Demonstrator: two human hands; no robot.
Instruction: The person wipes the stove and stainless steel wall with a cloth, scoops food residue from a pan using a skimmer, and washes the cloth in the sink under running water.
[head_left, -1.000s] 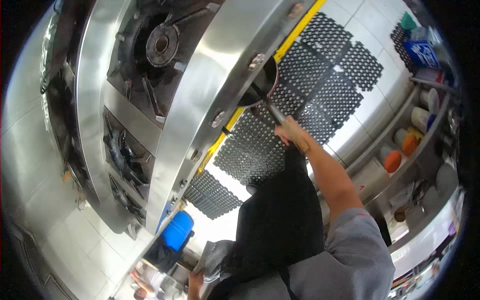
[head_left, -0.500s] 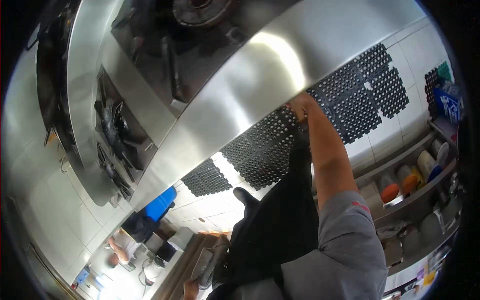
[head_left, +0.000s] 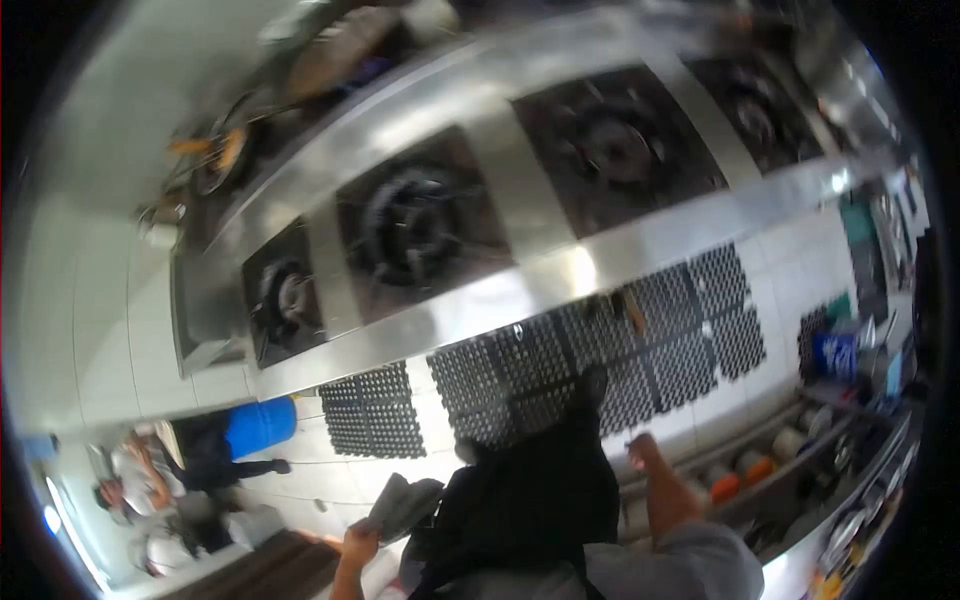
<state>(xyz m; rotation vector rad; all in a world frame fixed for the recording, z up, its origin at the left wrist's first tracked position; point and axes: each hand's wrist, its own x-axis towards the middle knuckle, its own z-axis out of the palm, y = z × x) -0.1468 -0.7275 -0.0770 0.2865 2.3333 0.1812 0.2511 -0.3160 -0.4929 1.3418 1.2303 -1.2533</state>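
Observation:
My left hand (head_left: 360,543) is closed around a folded grey cloth (head_left: 402,505), held low beside the black apron (head_left: 525,490). On the other side of the apron, my right hand (head_left: 645,453) hangs above the floor with its fingers curled in. Nothing shows in it, though motion blurs the view. Ahead of both hands runs a long steel stove (head_left: 545,262) with several dark burners (head_left: 412,225). A narrow brown piece (head_left: 635,312) shows just below the stove's front edge; its kind is unclear.
Black perforated mats (head_left: 640,365) cover part of the white tiled floor. Behind my right arm is a shelf with orange-ended containers (head_left: 755,467). A blue drum (head_left: 262,427) stands past the stove's left end, near another person (head_left: 145,470). A blue box (head_left: 835,357) sits far right.
My right hand has come away from the stove's front edge and back toward my body. The view has swung to take in the whole stove. The cloth stays in my left hand.

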